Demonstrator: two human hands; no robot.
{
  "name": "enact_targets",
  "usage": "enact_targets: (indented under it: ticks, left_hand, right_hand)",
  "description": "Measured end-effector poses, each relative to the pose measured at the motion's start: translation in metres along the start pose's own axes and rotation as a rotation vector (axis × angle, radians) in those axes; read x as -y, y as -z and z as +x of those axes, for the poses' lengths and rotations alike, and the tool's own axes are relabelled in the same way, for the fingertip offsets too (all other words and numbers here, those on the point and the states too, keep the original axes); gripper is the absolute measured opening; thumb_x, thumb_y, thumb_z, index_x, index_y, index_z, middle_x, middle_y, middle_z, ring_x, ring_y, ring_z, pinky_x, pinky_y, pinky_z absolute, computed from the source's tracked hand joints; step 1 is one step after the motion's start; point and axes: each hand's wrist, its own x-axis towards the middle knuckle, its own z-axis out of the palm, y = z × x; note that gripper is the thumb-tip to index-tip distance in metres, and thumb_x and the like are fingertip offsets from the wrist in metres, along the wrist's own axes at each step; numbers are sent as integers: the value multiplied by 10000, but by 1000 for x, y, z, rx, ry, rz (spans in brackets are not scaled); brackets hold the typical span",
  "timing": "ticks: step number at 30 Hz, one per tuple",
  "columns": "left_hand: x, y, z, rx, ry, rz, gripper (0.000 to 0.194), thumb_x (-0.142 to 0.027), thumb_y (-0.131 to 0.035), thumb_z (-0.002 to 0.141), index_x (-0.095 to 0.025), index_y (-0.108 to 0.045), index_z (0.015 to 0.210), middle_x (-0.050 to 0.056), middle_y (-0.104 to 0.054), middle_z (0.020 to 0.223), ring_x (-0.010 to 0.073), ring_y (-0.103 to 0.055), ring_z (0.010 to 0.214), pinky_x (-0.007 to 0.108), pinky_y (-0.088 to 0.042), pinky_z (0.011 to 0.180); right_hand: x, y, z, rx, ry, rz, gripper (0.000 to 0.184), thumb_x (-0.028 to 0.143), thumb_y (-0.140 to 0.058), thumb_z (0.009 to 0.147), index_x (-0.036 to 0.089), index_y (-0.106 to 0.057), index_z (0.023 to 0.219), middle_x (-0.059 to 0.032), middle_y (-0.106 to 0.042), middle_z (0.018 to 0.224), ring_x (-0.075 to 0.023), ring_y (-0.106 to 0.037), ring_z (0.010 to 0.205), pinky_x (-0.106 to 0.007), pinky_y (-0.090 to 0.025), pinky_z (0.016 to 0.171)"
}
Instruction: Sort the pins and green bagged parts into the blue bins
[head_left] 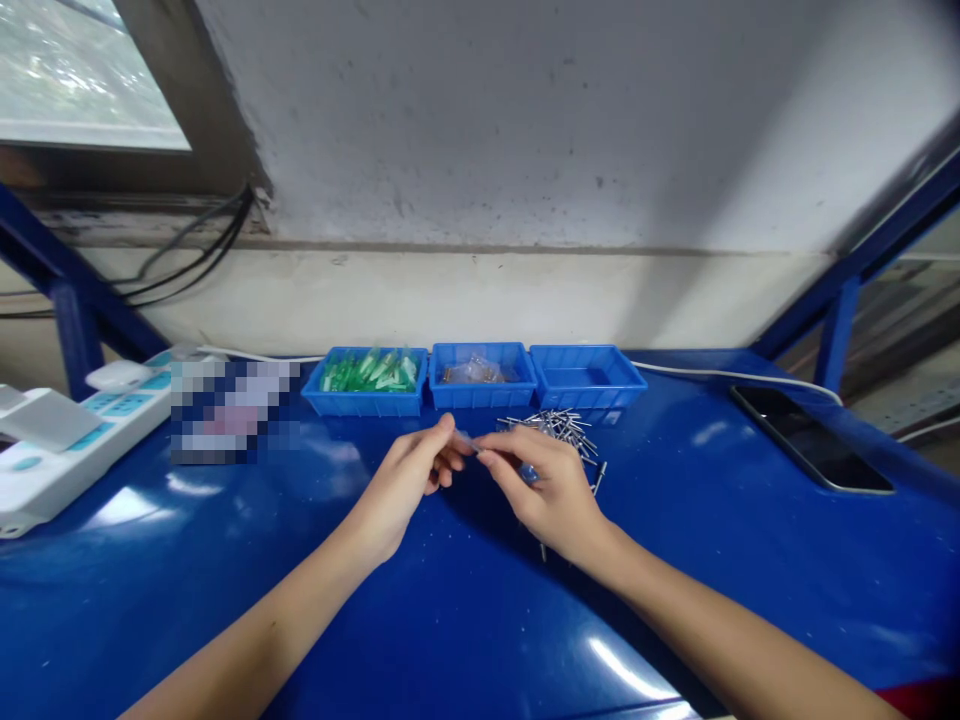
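Note:
My left hand (412, 478) is closed in a pinch on a small piece of clear plastic (464, 438), which looks like a little bag. Close against it, the thumb and forefinger of my right hand (553, 487) pinch together at the plastic's edge, where a small grey tip shows; what it belongs to is hidden. A pile of thin silver blind rivets (566, 428) lies just behind my right hand. A few loose ones stick out beside and beneath that hand.
Three blue bins stand along the back: a left bin (367, 402) with green plastic pieces in bags, a middle bin (484, 394) with bagged brassy parts, and a right bin (589, 397). A power strip (56, 470) lies left, a phone (810, 440) right.

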Motion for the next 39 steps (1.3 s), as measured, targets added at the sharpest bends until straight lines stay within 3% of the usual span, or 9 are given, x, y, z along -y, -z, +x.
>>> enact_targets:
  ticks: [3, 6, 12, 18, 25, 31, 35, 37, 39]
  left_hand:
    - [0, 2, 0, -55, -84, -4, 298, -423, -516, 831, -151, -598, 743, 6, -545, 679, 100, -481, 577, 219, -342, 516]
    - [1, 0, -3, -155, -325, 263, 214, -321, -508, 852, -163, -587, 731, 0, -556, 672, 111, -499, 602, 236, -378, 560]
    - [7, -4, -7, -182, -969, 752, 86, -139, -535, 839, -162, -619, 838, 40, -593, 817, 155, -543, 790, 295, -453, 728]
    - [10, 0, -3, -103, -1120, 986, 140, -80, -518, 834, -151, -625, 888, 70, -618, 917, 195, -523, 893, 334, -481, 801]
    - [14, -7, -4, -14, -966, 982, 170, -162, -490, 870, -169, -627, 970, 84, -610, 1024, 214, -514, 986, 374, -473, 865]
    - [18, -13, -10, 127, -671, 1043, 380, -362, -483, 884, -200, -512, 1227, 98, -511, 1280, 266, -461, 1165, 462, -424, 942]
    - [21, -21, -7, 179, -631, 1096, 508, -459, -403, 906, -195, -396, 1341, 94, -426, 1401, 275, -345, 1296, 489, -332, 1021]
    - [22, -26, -2, 112, -602, 1127, 489, -444, -409, 906, -162, -439, 1303, 109, -489, 1346, 282, -362, 1284, 496, -308, 1025]
    - [22, -28, 5, 33, -579, 1150, 420, -402, -472, 881, -151, -515, 1215, 113, -568, 1250, 296, -398, 1249, 506, -307, 1006]
  right_hand:
    - [-2, 0, 1, -9, 13, -15, 193, 183, -494, 861, 185, -671, 937, -37, -618, 735, -136, -548, 653, -274, -441, 628]
    - [-3, 1, 3, -13, -58, 73, 220, 193, -476, 862, 212, -679, 946, -50, -635, 830, -147, -570, 738, -293, -457, 695]
    - [5, -1, 6, 111, -529, 631, 339, 440, -460, 876, 194, -693, 881, -50, -646, 847, -169, -582, 809, -295, -471, 685]
    - [10, 4, 7, 46, -528, 429, 276, 405, -533, 831, 180, -672, 752, -23, -650, 766, -144, -561, 733, -270, -432, 668]
    - [3, 11, 15, -131, -448, 209, 148, 280, -555, 768, 167, -623, 702, -8, -615, 624, -120, -526, 545, -254, -407, 541]
    - [-14, 79, 50, -898, -410, 446, 141, 251, -584, 754, 209, -488, 660, 28, -474, 602, -90, -451, 504, -250, -345, 482]
    - [-1, 113, 58, -1324, -49, 226, 144, 269, -540, 818, 230, -485, 692, 2, -456, 653, -119, -492, 582, -286, -348, 533]
    - [2, 104, 59, -1283, 137, -38, 113, 274, -522, 845, 226, -528, 743, -20, -504, 722, -137, -516, 654, -302, -371, 602]
    - [-3, 78, 59, -984, 165, -253, 103, 256, -506, 863, 217, -572, 795, -34, -561, 770, -145, -523, 687, -307, -381, 655]
